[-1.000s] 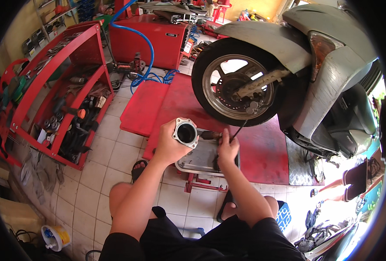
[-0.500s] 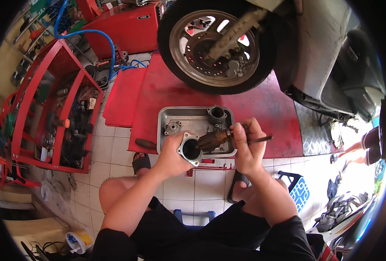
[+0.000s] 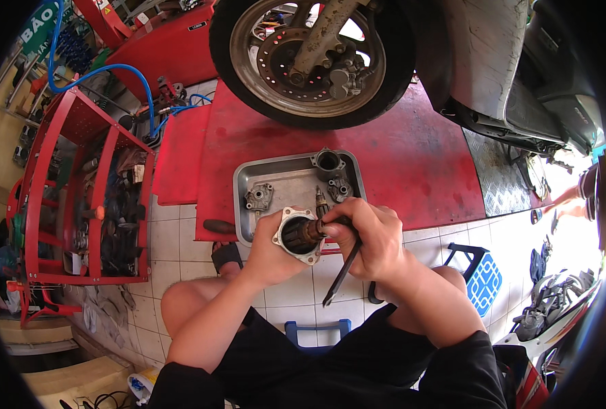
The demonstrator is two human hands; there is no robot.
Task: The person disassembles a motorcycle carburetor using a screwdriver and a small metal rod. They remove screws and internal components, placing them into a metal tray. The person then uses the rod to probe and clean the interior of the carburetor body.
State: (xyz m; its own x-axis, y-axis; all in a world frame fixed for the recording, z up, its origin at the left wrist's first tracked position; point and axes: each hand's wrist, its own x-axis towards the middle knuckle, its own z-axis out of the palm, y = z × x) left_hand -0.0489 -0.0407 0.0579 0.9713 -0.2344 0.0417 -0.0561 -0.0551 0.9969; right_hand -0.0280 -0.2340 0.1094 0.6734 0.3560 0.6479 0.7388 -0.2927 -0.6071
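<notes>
My left hand [image 3: 267,252] is wrapped round a grey metal motor housing [image 3: 312,258], a short cylinder with a bolt-holed flange facing up. A dark, ribbed armature [image 3: 307,232] with a brownish copper end sits partly inside its bore. The fingers of my right hand [image 3: 371,238] pinch the outer end of this armature. That same hand also keeps hold of a dark screwdriver [image 3: 342,275], its blade slanting down toward my lap. Both hands are just over the near edge of a steel tray [image 3: 239,194].
Inside the tray lie a second housing [image 3: 328,161], a cast cover [image 3: 259,197] and a slim shafted part [image 3: 321,202]. A dark handle [image 3: 218,225] juts out left of it. The red platform [image 3: 412,177] carries a scooter wheel [image 3: 303,116]. A red tool cart [image 3: 47,177] stands left.
The armature has gone from beside the housing into its bore. My right hand has moved left, and the screwdriver has swung from pointing right to pointing down. The view has shifted slightly.
</notes>
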